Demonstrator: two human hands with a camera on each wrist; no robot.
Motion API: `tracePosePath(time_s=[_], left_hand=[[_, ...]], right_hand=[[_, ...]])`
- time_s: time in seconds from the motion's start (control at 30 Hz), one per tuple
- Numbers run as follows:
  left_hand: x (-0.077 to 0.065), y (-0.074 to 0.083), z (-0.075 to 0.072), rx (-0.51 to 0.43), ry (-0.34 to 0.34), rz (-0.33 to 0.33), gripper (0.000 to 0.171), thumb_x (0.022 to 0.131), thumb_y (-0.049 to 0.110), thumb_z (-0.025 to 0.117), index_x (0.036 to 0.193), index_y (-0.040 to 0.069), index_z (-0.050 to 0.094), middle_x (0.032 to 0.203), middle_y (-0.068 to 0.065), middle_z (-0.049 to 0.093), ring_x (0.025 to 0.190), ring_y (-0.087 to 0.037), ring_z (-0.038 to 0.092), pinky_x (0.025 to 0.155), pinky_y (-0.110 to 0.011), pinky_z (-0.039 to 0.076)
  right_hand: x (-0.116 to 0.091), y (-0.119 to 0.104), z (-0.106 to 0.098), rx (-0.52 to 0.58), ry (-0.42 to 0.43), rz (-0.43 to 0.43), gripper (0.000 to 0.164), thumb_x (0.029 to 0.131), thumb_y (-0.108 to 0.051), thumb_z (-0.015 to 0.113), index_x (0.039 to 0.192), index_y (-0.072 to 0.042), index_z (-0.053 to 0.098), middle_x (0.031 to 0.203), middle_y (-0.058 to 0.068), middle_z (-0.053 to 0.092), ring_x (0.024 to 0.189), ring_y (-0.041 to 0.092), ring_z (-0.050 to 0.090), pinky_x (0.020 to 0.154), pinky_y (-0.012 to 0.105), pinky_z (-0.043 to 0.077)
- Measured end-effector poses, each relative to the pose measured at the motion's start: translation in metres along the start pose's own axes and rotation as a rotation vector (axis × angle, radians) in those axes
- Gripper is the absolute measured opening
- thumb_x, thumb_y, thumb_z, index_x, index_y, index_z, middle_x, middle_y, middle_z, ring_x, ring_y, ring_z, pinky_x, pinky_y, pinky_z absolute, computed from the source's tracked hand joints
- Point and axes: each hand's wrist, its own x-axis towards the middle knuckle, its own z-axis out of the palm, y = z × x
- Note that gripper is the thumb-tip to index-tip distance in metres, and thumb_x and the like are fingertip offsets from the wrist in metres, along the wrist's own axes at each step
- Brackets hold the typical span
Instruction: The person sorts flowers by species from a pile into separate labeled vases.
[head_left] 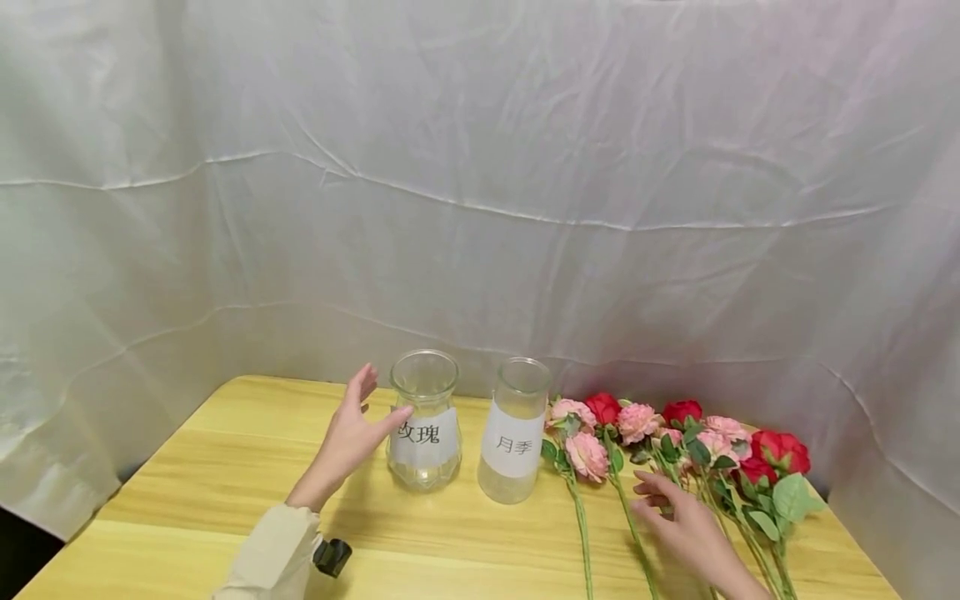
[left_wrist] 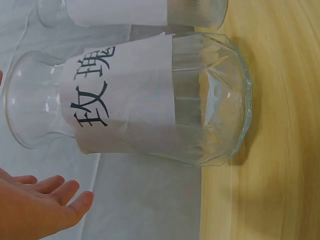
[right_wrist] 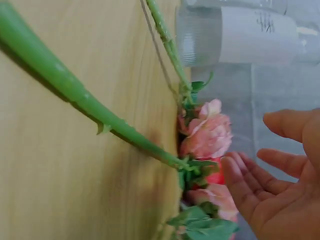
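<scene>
Wood-grain tabletop [head_left: 435, 546]: flared vase [head_left: 424, 454] and straight vase [head_left: 512, 450] stand upright; pink flowers [head_left: 587, 457], red flowers [head_left: 793, 457] lie right.

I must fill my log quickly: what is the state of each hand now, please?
Left hand: open, holding nothing, beside the glass vase labelled 玫瑰.
Right hand: open, holding nothing, near the flower stems.
</scene>
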Motion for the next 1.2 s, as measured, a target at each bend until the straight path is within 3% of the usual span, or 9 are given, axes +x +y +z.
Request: tracePosePath(time_s=[0.17,0.57,0.83,1.0,1.07,1.2], left_hand=[[0.006,0.0,0.003,-0.046,-0.016,0.031,0.092,0.087,0.029,0.073,0.153,0.003,0.014,0.155,-0.019,0.023,0.141,-0.033,0.023,0.113,-0.047,0.019],[0.014,-0.003,0.007,-0.052,-0.047,0.006,0.091,0.086,0.026,0.073,0.152,0.002,0.016,0.151,-0.025,0.027,0.138,-0.039,0.027,0.111,-0.05,0.021],[0.019,-0.004,0.013,-0.095,-0.033,0.025,0.09,0.086,0.024,0.072,0.153,0.006,0.015,0.152,-0.021,0.029,0.136,-0.038,0.03,0.11,-0.049,0.024],[0.021,-0.004,0.015,-0.126,-0.029,0.04,0.084,0.087,0.021,0.072,0.151,0.004,0.02,0.148,-0.018,0.037,0.133,-0.036,0.035,0.109,-0.048,0.026],[0.022,-0.004,0.015,-0.135,-0.026,0.04,0.083,0.087,0.02,0.072,0.15,0.004,0.021,0.147,-0.017,0.039,0.132,-0.036,0.036,0.109,-0.048,0.027],[0.023,-0.003,0.015,-0.145,-0.028,0.035,0.083,0.087,0.02,0.072,0.15,0.004,0.021,0.146,-0.016,0.04,0.131,-0.035,0.035,0.108,-0.049,0.027]], right_hand=[[0.015,0.005,0.003,-0.014,0.018,0.015,0.041,0.094,-0.013,0.062,0.13,0.007,0.055,0.106,0.01,0.066,0.092,0.024,0.063,0.067,0.033,0.05],[0.037,0.016,0.022,-0.076,0.006,-0.01,0.033,0.087,-0.003,0.066,0.116,0.012,0.061,0.093,0.006,0.067,0.086,0.025,0.064,0.073,0.041,0.052],[0.044,0.019,0.028,-0.174,-0.003,0.048,0.026,0.086,-0.007,0.068,0.105,0.01,0.064,0.078,0.002,0.062,0.059,0.015,0.056,0.058,0.033,0.047],[0.045,0.015,0.027,-0.123,-0.006,0.114,0.013,0.085,-0.002,0.066,0.095,0.007,0.063,0.077,0.005,0.059,0.056,0.016,0.057,0.052,0.031,0.05],[0.045,0.014,0.026,-0.087,-0.01,0.131,0.004,0.084,0.001,0.064,0.084,0.004,0.06,0.072,0.004,0.053,0.054,0.014,0.052,0.049,0.029,0.047],[0.046,0.013,0.023,0.03,-0.041,0.165,0.022,0.084,0.007,0.057,0.067,-0.005,0.049,0.063,0.001,0.039,0.051,0.012,0.039,0.048,0.026,0.035]])
